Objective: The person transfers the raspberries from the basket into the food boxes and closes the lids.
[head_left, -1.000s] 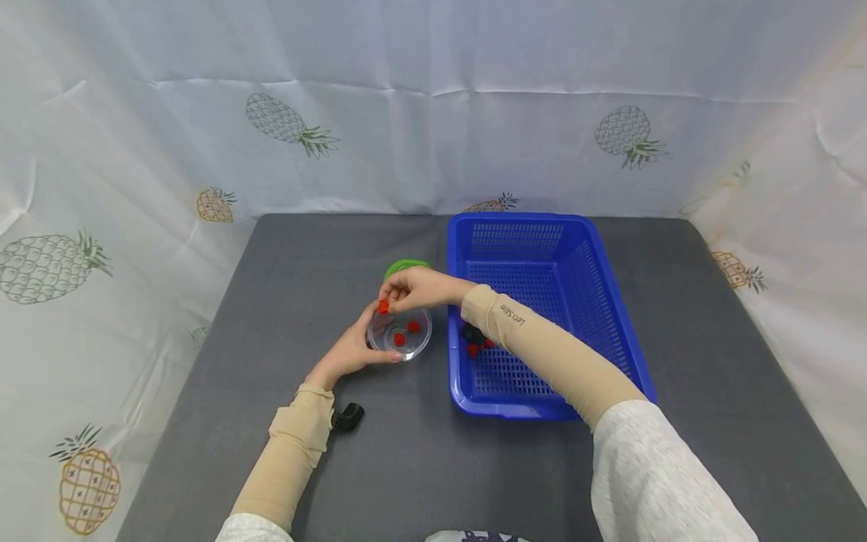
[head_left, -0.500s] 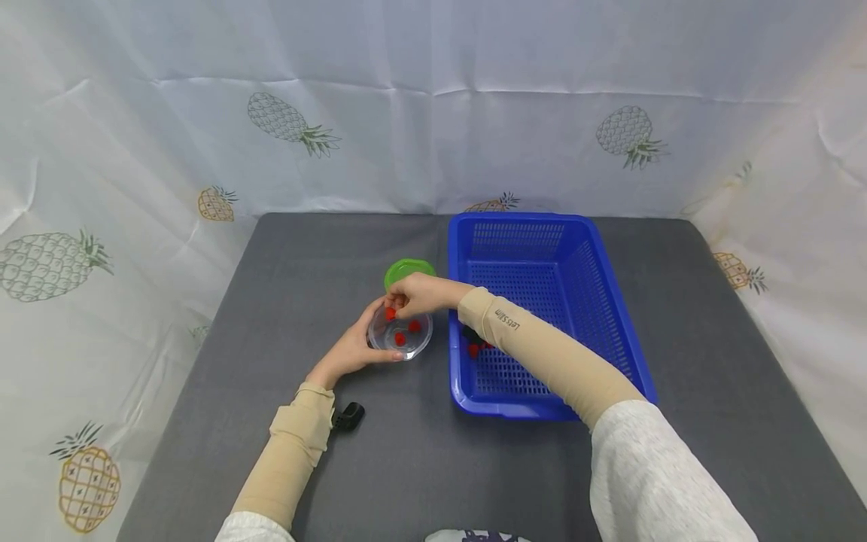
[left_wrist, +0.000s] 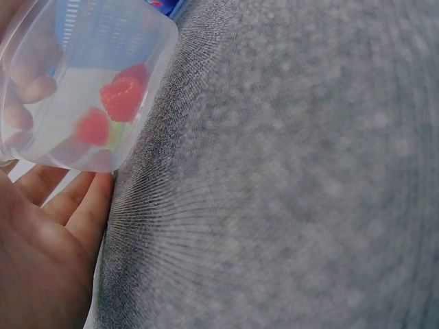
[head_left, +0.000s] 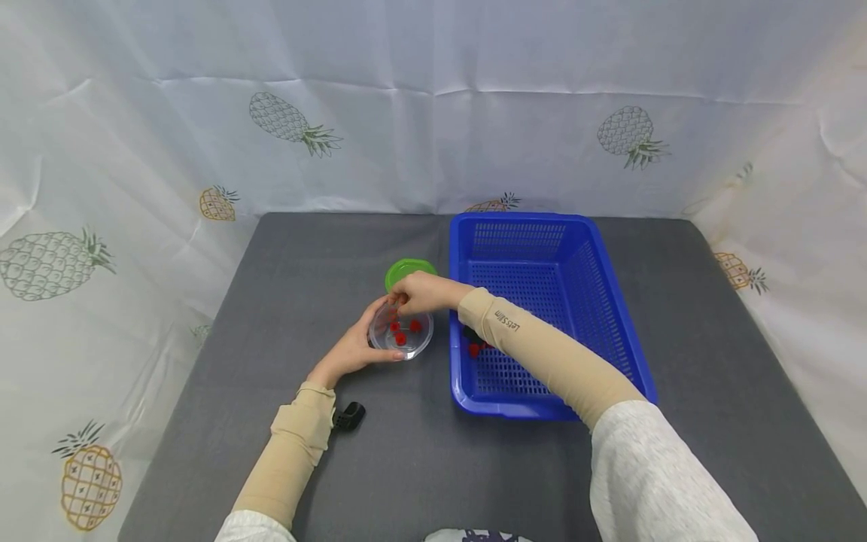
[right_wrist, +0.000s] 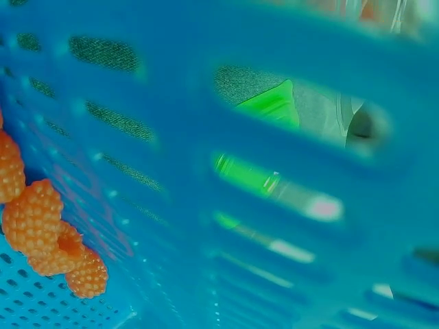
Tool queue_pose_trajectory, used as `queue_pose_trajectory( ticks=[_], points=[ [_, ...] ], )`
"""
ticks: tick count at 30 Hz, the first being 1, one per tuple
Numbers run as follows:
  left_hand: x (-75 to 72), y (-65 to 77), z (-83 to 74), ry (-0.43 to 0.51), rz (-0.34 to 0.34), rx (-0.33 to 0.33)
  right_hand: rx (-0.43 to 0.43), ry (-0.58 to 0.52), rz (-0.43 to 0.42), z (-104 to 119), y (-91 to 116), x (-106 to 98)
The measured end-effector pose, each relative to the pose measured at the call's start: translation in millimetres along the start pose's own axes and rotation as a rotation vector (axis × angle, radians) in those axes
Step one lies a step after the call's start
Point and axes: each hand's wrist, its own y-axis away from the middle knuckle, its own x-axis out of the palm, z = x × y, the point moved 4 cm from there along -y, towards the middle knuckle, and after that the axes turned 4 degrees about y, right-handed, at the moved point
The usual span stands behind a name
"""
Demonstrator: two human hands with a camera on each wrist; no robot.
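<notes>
Left hand [head_left: 348, 350], thumb and fingers curved round a clear tub [head_left: 418, 345], in which three red berries [head_left: 401, 339] now lie (a second ago, two). Right hand [head_left: 424, 292] over the far rim, fingers bent; whether they pinch anything cannot be told. Grey tabletop [head_left: 406, 467] beneath; white pineapple-print curtain [head_left: 433, 150] behind.

Narrow gap between clear cup [head_left: 418, 345] and blue basket [head_left: 457, 369] — right wrist [head_left: 448, 292] overhangs far end.

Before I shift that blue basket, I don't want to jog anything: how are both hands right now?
Left hand: holding the clear container.
Right hand: over the container, fingertips partly hidden; open or closed can't be told.
</notes>
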Motion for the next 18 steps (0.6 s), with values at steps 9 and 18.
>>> queue_pose_trajectory(
  ticks=[9,18],
  points=[
    [1.2,0.3,-3.6,0.045,0.022,-0.001,-0.008,-0.045,-0.01,-1,3,-1],
    [-0.4,13.8,-34.4,0.056,0.042,0.001,-0.031,-0.122,-0.065,-1,7,-3]
  ],
)
